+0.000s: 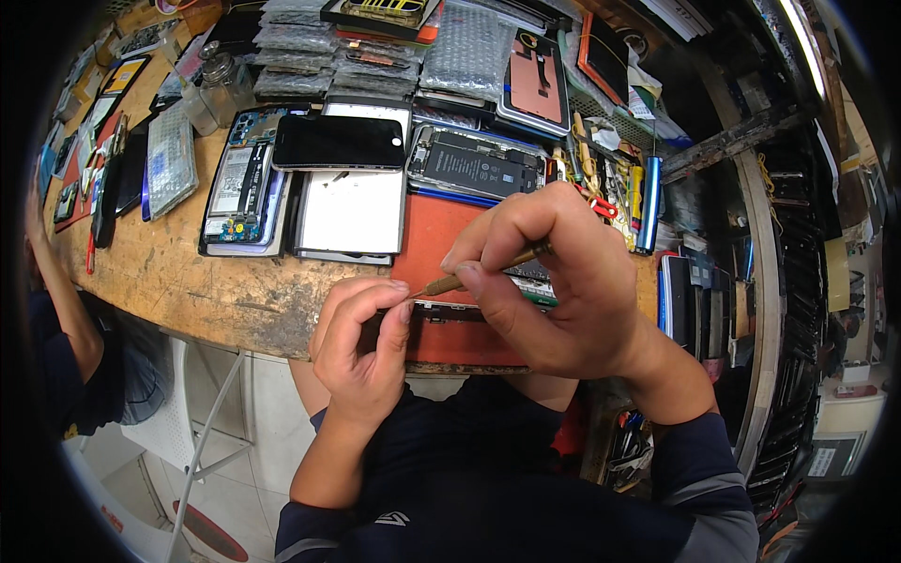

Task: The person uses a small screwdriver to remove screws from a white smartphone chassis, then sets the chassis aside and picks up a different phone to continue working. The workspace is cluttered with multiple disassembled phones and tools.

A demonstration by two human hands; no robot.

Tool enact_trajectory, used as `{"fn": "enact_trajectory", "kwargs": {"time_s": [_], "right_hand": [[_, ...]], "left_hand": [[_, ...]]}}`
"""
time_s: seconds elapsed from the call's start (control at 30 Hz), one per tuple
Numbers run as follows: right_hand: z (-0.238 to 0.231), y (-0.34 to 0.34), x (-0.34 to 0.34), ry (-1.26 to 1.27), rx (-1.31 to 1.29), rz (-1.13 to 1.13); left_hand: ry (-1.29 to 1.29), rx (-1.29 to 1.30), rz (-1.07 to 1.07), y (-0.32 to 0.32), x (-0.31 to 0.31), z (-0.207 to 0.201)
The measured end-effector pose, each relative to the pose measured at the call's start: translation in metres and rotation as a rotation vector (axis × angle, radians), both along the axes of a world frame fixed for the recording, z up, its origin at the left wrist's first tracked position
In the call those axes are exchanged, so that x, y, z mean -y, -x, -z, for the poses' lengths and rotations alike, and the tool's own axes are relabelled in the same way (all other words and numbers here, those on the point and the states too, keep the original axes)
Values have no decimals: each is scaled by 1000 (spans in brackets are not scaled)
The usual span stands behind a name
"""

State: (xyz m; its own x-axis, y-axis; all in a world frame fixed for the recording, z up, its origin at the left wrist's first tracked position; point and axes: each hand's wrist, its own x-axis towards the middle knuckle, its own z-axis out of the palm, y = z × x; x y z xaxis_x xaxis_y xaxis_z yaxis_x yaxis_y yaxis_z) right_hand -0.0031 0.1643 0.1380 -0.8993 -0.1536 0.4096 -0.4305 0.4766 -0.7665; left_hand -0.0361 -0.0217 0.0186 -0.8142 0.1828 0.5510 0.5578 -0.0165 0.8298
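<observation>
My right hand is closed in a pinch round a slim brass-coloured screwdriver, which points left. At its tip, thumb and fingertips of my left hand are pinched together; whatever lies between them is too small to make out. Under both hands a red mat covers the bench edge. A dark, narrow phone part shows between the hands on this mat, partly hidden by them. Behind my right hand, another opened phone's edge is mostly covered.
Beyond the mat lies an opened phone with its black battery showing. Left of it, a black-screened phone rests on a white panel. Bubble-wrapped packets are stacked behind. Tools crowd the right. Another person's arm is at far left.
</observation>
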Motion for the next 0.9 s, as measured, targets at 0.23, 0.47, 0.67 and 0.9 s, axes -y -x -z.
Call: {"fn": "enact_trajectory", "kwargs": {"time_s": [0.23, 0.47, 0.67, 0.9], "right_hand": [[1, 1, 0, -8, -14, -9], [2, 1, 1, -27, -38, 7], [2, 3, 1, -46, -71, 0], [2, 4, 1, -68, -84, 1]], "left_hand": [[-4, -3, -2, 0, 0, 0], [-11, -1, 3, 0, 0, 1], [-21, 5, 12, 1, 0, 3], [-20, 3, 11, 1, 0, 3]]}}
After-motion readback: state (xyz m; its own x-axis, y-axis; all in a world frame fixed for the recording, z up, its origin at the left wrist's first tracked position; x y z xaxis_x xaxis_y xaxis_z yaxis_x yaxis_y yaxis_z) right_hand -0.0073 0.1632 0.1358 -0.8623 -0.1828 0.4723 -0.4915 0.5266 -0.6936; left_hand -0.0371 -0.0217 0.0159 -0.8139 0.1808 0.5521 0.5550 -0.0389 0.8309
